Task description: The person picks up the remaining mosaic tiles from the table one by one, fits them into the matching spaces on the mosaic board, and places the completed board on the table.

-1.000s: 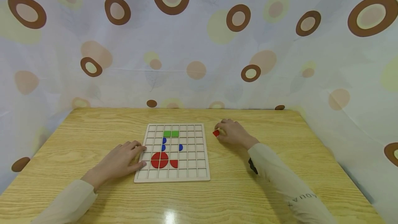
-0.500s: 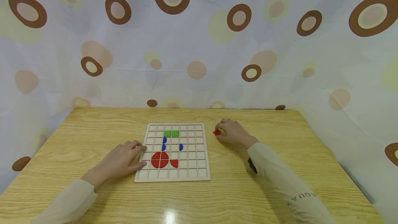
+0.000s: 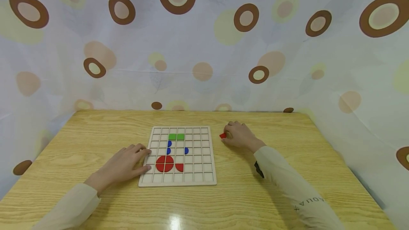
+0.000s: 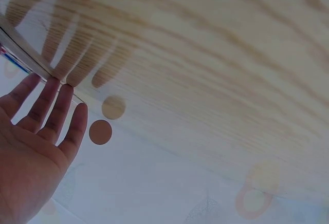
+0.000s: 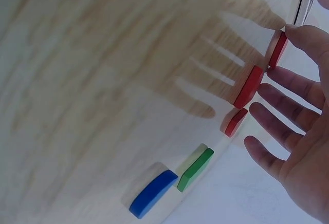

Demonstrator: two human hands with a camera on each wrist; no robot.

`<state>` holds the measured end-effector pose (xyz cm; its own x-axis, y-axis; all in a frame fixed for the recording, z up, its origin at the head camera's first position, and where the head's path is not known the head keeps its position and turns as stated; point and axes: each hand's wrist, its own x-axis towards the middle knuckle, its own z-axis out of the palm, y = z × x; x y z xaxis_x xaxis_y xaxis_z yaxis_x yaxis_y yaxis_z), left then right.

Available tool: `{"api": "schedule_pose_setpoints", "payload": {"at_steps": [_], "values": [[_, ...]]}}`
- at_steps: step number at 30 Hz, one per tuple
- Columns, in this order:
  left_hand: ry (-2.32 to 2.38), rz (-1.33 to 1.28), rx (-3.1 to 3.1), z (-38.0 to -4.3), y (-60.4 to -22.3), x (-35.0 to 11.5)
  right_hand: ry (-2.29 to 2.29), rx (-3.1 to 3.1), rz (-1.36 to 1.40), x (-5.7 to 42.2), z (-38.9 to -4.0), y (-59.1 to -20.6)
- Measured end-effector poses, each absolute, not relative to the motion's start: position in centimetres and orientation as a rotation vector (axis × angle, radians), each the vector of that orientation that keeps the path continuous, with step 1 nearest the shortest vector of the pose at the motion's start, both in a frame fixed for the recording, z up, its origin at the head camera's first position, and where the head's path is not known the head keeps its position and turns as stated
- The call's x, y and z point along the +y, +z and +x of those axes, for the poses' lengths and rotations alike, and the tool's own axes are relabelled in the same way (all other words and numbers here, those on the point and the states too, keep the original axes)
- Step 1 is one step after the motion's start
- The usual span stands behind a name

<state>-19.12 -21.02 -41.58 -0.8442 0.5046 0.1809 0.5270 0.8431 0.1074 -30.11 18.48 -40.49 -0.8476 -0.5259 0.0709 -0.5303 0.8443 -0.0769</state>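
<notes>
A pale board (image 3: 198,178) with a square grid lies on the table. On it sit two green squares (image 3: 172,136), three blue half-rounds (image 3: 186,151), and red quarter-rounds (image 3: 161,168), several joined into a disc and one apart. My left hand (image 3: 123,164) rests at the board's left edge, thumb and forefinger on the rim, fingers loosely spread. Right of the board, my right hand (image 3: 239,136) pinches a small red tile (image 5: 278,49) between thumb and forefinger, low at the tabletop. Its other fingers are relaxed above more loose pieces, which the hand hides in the head view.
Under my right hand, in the right wrist view, lie two more red pieces (image 5: 249,87), a green piece (image 5: 196,170) and a blue curved piece (image 5: 153,194) on the table. A patterned cloth (image 3: 201,38) hangs behind the wooden table (image 3: 105,127) and along its sides.
The red tile between my right thumb and forefinger has tilted slightly. Both hands and the board stay almost in place.
</notes>
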Motion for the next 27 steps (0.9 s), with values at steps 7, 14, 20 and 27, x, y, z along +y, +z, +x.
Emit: {"api": "schedule_pose_setpoints", "payload": {"at_steps": [7,14,20,27], "values": [[-0.239,-0.815,-2.878,-19.00,-41.37,-20.97,0.191,-2.986,0.847,18.45,-30.27,-40.53],[-0.244,-0.810,-2.880,-19.05,-41.50,-21.01,0.220,-2.989,0.864,18.37,-30.12,-40.21],[-0.237,-0.799,-2.887,-19.23,-41.77,-21.17,0.236,-2.996,0.877,18.29,-30.07,-40.13],[-0.236,-0.802,-2.885,-19.33,-41.88,-21.26,0.211,-2.988,0.870,18.29,-30.14,-40.10]]}}
